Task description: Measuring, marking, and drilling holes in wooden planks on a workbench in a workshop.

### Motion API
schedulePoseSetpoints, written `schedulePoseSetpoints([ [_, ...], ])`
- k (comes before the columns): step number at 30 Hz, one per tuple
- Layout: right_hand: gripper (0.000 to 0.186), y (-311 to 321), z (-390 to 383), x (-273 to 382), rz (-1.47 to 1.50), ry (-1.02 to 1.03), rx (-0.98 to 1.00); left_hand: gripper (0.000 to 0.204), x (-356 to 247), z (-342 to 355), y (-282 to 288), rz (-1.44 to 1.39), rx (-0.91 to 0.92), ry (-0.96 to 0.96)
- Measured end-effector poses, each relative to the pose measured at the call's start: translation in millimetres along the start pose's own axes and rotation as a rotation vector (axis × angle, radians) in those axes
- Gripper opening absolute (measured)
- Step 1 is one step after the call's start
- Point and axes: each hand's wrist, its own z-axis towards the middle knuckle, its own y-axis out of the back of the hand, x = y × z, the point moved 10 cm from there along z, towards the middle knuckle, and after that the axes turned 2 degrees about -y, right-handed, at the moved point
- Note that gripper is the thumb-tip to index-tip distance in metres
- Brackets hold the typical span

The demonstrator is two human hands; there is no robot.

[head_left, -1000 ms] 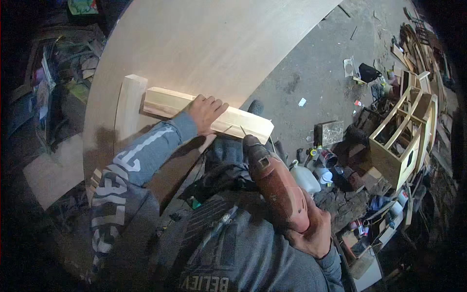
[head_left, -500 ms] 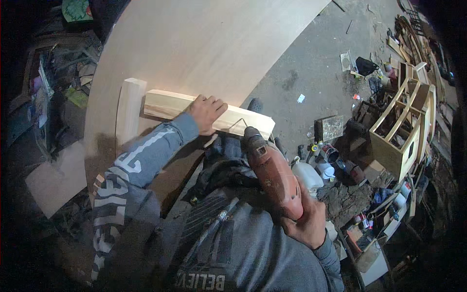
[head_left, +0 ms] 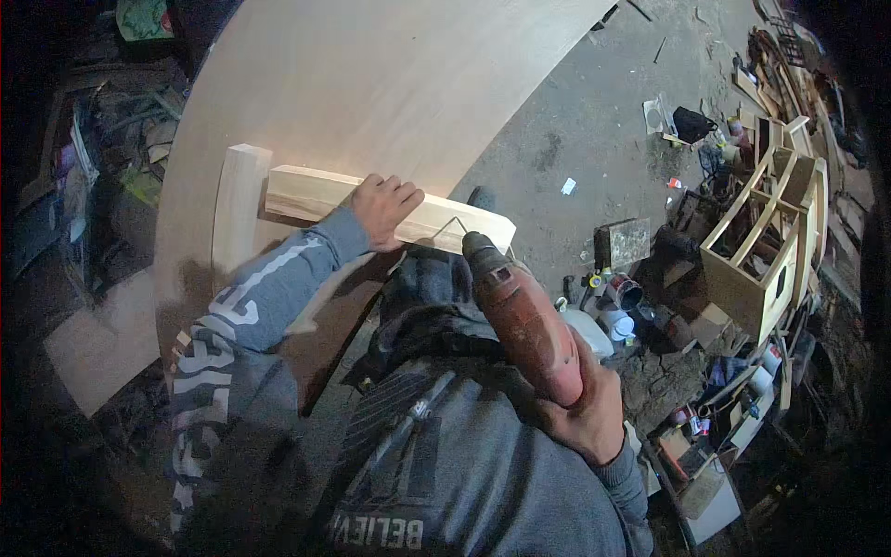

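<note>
A pale wooden block, long and square-edged, lies across the near edge of a large plywood sheet, its right end jutting past the edge. My left hand grips it around the middle, fingers over the far side. In my right hand is a red corded-style power drill, held by its rear handle and pointing away to the upper left. The drill's dark chuck is at the block's near face, close to the right end. A thin bent line shows on the wood beside the bit.
The plywood sheet spreads ahead, with a second wooden block on its left. On the floor to the right are a wooden frame cabinet, a white jug, cans and scrap wood. A loose board lies at left.
The view has shifted slightly, so the block, hands and drill appear a little further left. The left hand keeps its grip and the drill stays against the block.
</note>
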Motion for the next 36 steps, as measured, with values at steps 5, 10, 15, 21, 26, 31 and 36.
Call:
schedulePoseSetpoints([
  [5, 0.075, 21, 19, -2, -0.065, -0.045, 0.003, 0.080, 2, 0, -2, -0.002, -0.010, 0.006],
  [10, 0.084, 12, 36, 7, -0.124, -0.024, 0.139, 0.081, 6, 1, -4, -0.046, -0.020, 0.009],
  [15, 0.081, 3, 44, 4, -0.224, -0.035, 0.237, 0.081, 7, 0, -13, -0.034, 0.020, 0.027],
  [21, 0.092, 3, 60, 6, -0.243, 0.026, 0.240, 0.079, 8, 0, -10, -0.044, -0.034, 0.019],
  [26, 0.091, -2, 75, 10, -0.213, 0.107, 0.201, 0.076, 5, 0, -5, 0.030, -0.035, 0.000],
  [31, 0.081, -13, 79, -5, -0.237, -0.022, 0.240, 0.083, 6, 1, -10, 0.001, 0.014, 0.005],
  [36, 0.067, -19, 76, -12, -0.200, -0.074, 0.187, 0.079, 6, 0, -11, 0.015, 0.005, 0.012],
])
